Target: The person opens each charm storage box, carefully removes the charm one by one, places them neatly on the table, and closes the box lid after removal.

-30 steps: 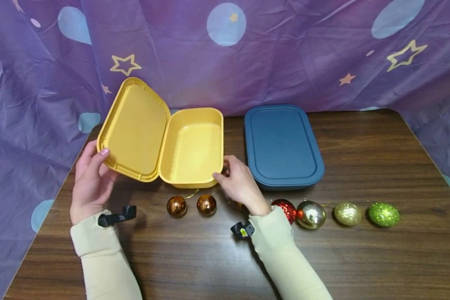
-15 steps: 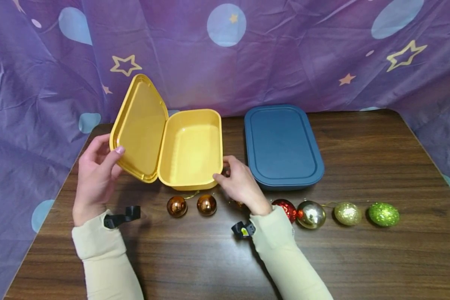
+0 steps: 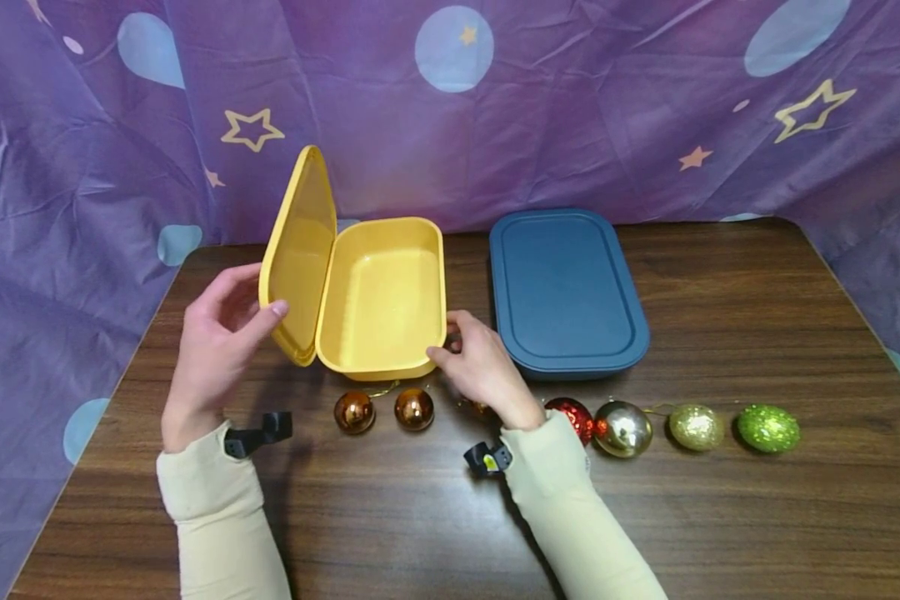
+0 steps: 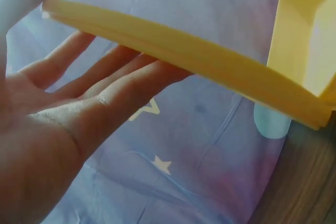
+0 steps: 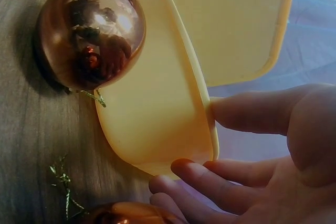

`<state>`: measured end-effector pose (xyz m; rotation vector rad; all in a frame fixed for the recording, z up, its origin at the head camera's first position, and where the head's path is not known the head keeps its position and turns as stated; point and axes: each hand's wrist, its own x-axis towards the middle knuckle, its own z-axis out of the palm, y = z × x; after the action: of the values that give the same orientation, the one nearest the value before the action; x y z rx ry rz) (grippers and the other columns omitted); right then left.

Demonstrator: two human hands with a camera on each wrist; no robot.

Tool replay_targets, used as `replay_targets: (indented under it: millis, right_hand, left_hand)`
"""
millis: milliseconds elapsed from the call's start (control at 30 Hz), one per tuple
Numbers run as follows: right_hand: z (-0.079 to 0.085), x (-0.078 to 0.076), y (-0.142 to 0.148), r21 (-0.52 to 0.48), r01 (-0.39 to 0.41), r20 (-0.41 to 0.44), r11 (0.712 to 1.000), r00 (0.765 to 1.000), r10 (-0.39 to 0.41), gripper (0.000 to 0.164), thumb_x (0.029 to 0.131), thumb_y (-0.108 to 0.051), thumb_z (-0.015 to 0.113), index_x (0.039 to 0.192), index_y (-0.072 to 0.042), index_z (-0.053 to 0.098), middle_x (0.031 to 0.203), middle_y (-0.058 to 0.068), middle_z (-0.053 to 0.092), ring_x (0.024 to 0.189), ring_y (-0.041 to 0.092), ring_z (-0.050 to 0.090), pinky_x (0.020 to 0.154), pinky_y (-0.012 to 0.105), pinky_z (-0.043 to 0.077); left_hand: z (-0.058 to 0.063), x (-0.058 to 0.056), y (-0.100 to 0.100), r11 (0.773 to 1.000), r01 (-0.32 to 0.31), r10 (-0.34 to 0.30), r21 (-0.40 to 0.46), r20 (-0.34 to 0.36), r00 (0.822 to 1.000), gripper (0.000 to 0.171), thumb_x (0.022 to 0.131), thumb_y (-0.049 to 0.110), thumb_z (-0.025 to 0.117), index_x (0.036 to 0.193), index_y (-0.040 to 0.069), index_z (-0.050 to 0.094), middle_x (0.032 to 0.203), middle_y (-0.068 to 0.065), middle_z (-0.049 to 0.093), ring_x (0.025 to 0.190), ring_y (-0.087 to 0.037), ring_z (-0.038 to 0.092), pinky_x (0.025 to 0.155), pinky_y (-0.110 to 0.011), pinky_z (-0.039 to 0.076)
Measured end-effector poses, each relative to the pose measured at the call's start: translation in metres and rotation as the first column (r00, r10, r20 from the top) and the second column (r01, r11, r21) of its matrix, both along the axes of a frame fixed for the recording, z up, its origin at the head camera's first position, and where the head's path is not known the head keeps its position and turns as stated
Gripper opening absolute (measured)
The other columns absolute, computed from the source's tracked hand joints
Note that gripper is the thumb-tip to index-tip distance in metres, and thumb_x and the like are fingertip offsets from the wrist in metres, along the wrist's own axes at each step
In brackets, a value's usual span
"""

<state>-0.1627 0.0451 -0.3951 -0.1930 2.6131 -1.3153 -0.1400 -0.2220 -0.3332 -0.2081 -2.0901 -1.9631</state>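
Observation:
A yellow lid (image 3: 300, 242) stands nearly upright along the left side of the yellow box (image 3: 384, 300), whose inside shows no contents. My left hand (image 3: 217, 342) holds the lid's outer edge, thumb on the inner face and fingers behind; the left wrist view shows those fingers (image 4: 131, 80) against the lid's back. At the box's front right corner, my right hand (image 3: 482, 362) grips the wall, with the thumb (image 5: 252, 109) at the rim and the fingers outside. Two copper baubles (image 3: 354, 412) lie before the box. Another copper bauble (image 5: 126, 214) is mostly hidden under my right hand.
A lidded blue box (image 3: 568, 292) stands right of the yellow one. Along the front right lie a red bauble (image 3: 570, 419), a silvery gold bauble (image 3: 623, 429), a gold glitter bauble (image 3: 695, 428) and a green glitter bauble (image 3: 768, 429). A purple cloth (image 3: 570, 108) hangs behind the table.
My left hand has swung the lid up and to the right, from leaning outward to nearly upright. The right hand stays at the box corner, and the box has barely shifted.

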Motion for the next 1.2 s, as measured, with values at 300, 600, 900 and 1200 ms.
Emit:
replay_targets:
  millis: [300, 600, 900, 1200]
  right_hand:
    - [0.001, -0.001, 0.000, -0.006, -0.001, 0.005, 1.000, 1.000, 0.001, 0.053, 0.090, -0.023, 0.066, 0.137, -0.006, 0.048, 0.124, 0.009, 0.062, 0.107, 0.026, 0.059, 0.093, 0.040, 0.050]
    - [0.002, 0.000, 0.000, -0.007, -0.004, 0.013, 1.000, 1.000, 0.004, 0.054, 0.089, -0.023, 0.067, 0.137, -0.006, 0.048, 0.124, 0.010, 0.062, 0.105, 0.024, 0.059, 0.092, 0.040, 0.050]
    - [0.001, -0.002, 0.000, -0.009, -0.009, -0.003, 1.000, 1.000, 0.009, 0.054, 0.088, -0.022, 0.067, 0.136, -0.006, 0.049, 0.122, 0.010, 0.063, 0.105, 0.024, 0.060, 0.092, 0.040, 0.050]
    - [0.002, -0.002, 0.000, -0.014, -0.023, -0.019, 1.000, 1.000, 0.022, 0.052, 0.089, -0.021, 0.066, 0.136, -0.005, 0.049, 0.124, 0.012, 0.063, 0.103, 0.024, 0.062, 0.089, 0.040, 0.052]
  left_hand:
    - [0.001, -0.001, 0.014, 0.954, 0.035, -0.029, -0.299, 0.025, 0.999, 0.041, 0.085, 0.004, 0.071, 0.124, 0.001, 0.061, 0.112, -0.003, 0.068, 0.101, -0.008, 0.064, 0.078, -0.018, 0.056]
    - [0.000, -0.005, 0.039, 0.892, 0.060, -0.069, -0.449, -0.002, 0.998, 0.041, 0.081, 0.002, 0.074, 0.121, 0.001, 0.065, 0.121, -0.013, 0.064, 0.106, -0.010, 0.058, 0.082, -0.021, 0.056]
    - [-0.009, -0.010, 0.058, 0.758, 0.004, -0.093, -0.652, -0.102, 0.991, 0.042, 0.078, 0.016, 0.079, 0.117, 0.004, 0.069, 0.123, -0.012, 0.066, 0.116, -0.025, 0.060, 0.094, -0.041, 0.052]
    - [-0.017, -0.012, 0.075, 0.575, -0.029, -0.085, -0.818, -0.095, 0.992, 0.048, 0.079, 0.034, 0.077, 0.120, 0.011, 0.069, 0.127, -0.010, 0.065, 0.115, -0.029, 0.061, 0.091, -0.047, 0.051]
